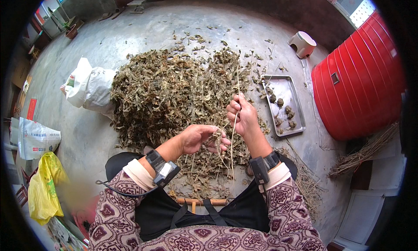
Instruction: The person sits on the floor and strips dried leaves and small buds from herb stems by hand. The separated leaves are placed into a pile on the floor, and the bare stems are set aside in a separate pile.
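Note:
A wide heap of dried, crumpled leaves (156, 91) covers the floor before me. Over its near right part, my right hand (242, 115) is closed around a long, pale dry stalk (233, 146), which runs upright through the fist and sticks out above and below. Just left of it, my left hand (204, 139) is palm up, fingers curled around a small bunch of dried leaves (218, 138). Right of the heap, a rectangular metal tray (302, 120) holds several dark clumps of dried plant matter (288, 110).
A red ribbed drum (359, 78) and a plastic stool (302, 43) stand at the right, near bundled stalks (365, 149). Loose stalks (305, 185) lie beside my right knee. At the left are a white woven sack (98, 87) and a yellow plastic bag (45, 189). A wooden bar (215, 202) lies between my legs.

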The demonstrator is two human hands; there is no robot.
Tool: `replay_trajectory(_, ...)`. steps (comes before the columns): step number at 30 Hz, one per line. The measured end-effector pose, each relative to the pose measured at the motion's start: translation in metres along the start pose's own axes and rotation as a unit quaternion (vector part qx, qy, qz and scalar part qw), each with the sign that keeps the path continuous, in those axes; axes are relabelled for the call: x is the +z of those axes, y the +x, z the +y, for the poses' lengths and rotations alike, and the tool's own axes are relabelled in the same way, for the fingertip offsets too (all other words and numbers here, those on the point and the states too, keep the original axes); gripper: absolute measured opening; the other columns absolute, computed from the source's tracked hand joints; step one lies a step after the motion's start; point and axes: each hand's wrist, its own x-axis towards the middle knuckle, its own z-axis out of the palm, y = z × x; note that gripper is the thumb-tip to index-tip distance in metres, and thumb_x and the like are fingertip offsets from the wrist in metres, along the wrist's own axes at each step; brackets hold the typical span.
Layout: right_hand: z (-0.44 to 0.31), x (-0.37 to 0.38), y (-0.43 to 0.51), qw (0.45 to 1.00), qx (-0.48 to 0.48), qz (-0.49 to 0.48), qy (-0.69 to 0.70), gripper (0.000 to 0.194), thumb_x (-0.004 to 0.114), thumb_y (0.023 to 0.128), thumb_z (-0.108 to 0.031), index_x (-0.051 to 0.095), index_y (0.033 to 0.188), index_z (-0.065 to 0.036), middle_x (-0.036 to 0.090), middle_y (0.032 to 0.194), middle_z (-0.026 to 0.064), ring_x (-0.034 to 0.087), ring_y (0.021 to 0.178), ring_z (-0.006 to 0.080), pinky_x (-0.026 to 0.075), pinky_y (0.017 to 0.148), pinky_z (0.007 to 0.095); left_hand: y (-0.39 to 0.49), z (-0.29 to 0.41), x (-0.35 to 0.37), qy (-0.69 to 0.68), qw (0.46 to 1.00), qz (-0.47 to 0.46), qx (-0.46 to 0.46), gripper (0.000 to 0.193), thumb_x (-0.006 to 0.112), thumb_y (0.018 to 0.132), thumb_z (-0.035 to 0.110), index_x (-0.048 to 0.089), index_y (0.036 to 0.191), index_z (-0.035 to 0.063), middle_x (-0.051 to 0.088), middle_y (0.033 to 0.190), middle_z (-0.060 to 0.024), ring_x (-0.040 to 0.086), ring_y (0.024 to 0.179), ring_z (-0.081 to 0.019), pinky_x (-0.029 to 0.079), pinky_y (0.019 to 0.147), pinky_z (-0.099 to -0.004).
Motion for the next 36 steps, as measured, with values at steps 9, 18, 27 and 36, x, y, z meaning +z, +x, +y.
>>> replay_trajectory(9, -0.001, 0.0, -0.001, 1.0, 0.013, -0.01, 0.018, 0.027, 0.033, 0.098, -0.029, 0.042, 0.083, -0.009, 0.031, 0.056, -0.0047, 0.024, 0.046, 0.0063, 0.021, 0.037, 0.0196, 0.0, 0.002, 0.001, -0.074, 0.995, -0.071, -0.002, 0.043, 0.033, 0.095, 0.032, 0.054, 0.11, -0.0027, 0.062, 0.106, -0.0176, 0.061, 0.096, -0.0283, 0.049, 0.083, -0.0412)
replay_trajectory(18, -0.002, 0.001, -0.002, 0.998, 0.03, -0.041, 0.025, 0.029, 0.03, 0.099, -0.031, 0.041, 0.081, -0.011, 0.028, 0.054, -0.0054, 0.021, 0.043, 0.0065, 0.018, 0.035, 0.0197, 0.001, -0.005, 0.006, -0.022, 0.999, -0.02, 0.012, 0.024, 0.047, 0.093, 0.027, 0.054, 0.085, 0.0057, 0.052, 0.068, -0.0018, 0.059, 0.072, -0.0186, 0.051, 0.074, -0.0371)
replay_trajectory(27, -0.002, -0.004, -0.001, 0.999, 0.001, -0.035, 0.024, 0.03, 0.035, 0.097, -0.033, 0.04, 0.076, -0.013, 0.027, 0.054, -0.0046, 0.022, 0.044, 0.0074, 0.018, 0.036, 0.0213, -0.01, 0.001, 0.0, 0.043, 0.998, -0.043, 0.008, 0.025, 0.045, 0.094, 0.028, 0.048, 0.08, 0.0067, 0.043, 0.065, 0.0011, 0.046, 0.062, -0.0129, 0.045, 0.065, -0.0298)
replay_trajectory(36, -0.015, -0.007, -0.001, 0.999, -0.041, -0.006, 0.009, 0.029, 0.036, 0.097, -0.035, 0.04, 0.077, -0.013, 0.028, 0.054, -0.0039, 0.022, 0.043, 0.0076, 0.018, 0.036, 0.0214, -0.034, 0.014, -0.043, 0.234, 0.972, 0.026, -0.021, 0.025, 0.047, 0.093, 0.025, 0.05, 0.075, 0.0087, 0.044, 0.063, 0.0045, 0.041, 0.055, -0.0065, 0.037, 0.052, -0.0219)
